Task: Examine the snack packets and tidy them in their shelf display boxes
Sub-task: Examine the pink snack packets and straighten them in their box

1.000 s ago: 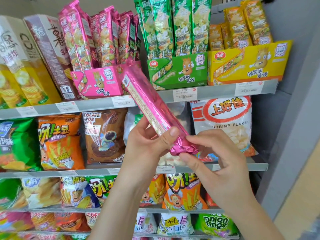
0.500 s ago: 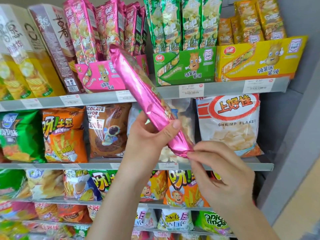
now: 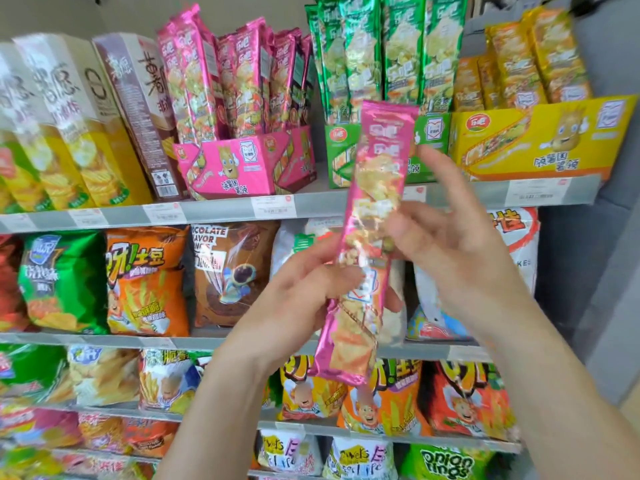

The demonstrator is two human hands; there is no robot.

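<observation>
Stocked shop shelf (image 3: 225, 210) behind; pink packet (image 3: 379, 188) upright in mid-air, right of the pink display box (image 3: 239, 168); left hand (image 3: 304, 296) grips its middle; right hand (image 3: 460, 265) spread-fingered beside it, holding nothing; risk: slick foil slips from the one-hand hold.

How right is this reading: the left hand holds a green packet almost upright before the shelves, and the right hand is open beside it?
Not quite. In the head view, the packet held by the left hand is pink, not green. The rest stands: it is almost upright before the shelves, and the right hand is open beside it.
</observation>
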